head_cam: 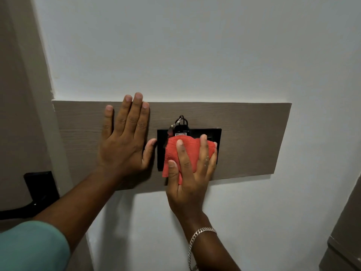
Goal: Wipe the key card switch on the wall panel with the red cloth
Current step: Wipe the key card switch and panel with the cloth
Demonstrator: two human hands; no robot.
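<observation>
A black key card switch (212,133) is set into a long grey-brown wood-grain wall panel (252,137). A key card with a metal key ring (180,124) sticks out of its top. My right hand (190,173) presses a bunched red cloth (172,151) flat against the switch face, hiding most of it. My left hand (125,137) lies flat and spread on the panel just left of the switch, its thumb touching the switch's left edge.
A white wall (195,45) surrounds the panel. At the left stands a brown door frame with a black door handle (39,190). A grey cabinet corner (347,231) shows at the lower right. A silver bracelet (195,243) circles my right wrist.
</observation>
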